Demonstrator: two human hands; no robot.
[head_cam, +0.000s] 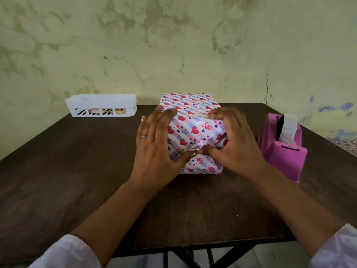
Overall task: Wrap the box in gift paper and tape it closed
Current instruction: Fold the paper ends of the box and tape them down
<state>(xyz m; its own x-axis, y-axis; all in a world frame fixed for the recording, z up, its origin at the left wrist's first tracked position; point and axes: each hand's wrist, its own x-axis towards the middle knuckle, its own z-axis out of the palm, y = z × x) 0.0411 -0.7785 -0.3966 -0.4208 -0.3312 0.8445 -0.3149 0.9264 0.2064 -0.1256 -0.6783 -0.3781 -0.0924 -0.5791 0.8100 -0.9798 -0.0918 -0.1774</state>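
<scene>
The box (190, 130), already covered in heart-patterned gift paper (185, 109), sits in the middle of the dark table (81, 161), its far end towards the wall and its near end facing the person, which puts the unfinished end fold within easy reach of both hands. The left hand (154, 149) lies with its fingers spread and flat against the left side of the box, the thumb reaching across to press the gathered paper at the near top edge; this looks meant to steady the box and keep the side flap from springing open. The right hand (234, 142) curls over the right near corner, its thumb and fingertips pinching the bunched paper where it meets the left thumb, so the fold is held from both sides. The near end seems folded but not yet taped, judging by the crumpled paper under the thumbs. A pink tape dispenser (283, 147) stands just beside the box on the right, close to the right hand, probably so one hand can pull tape while the other holds the fold. A white basket (101, 108) rests at the far left, well apart from the work.
</scene>
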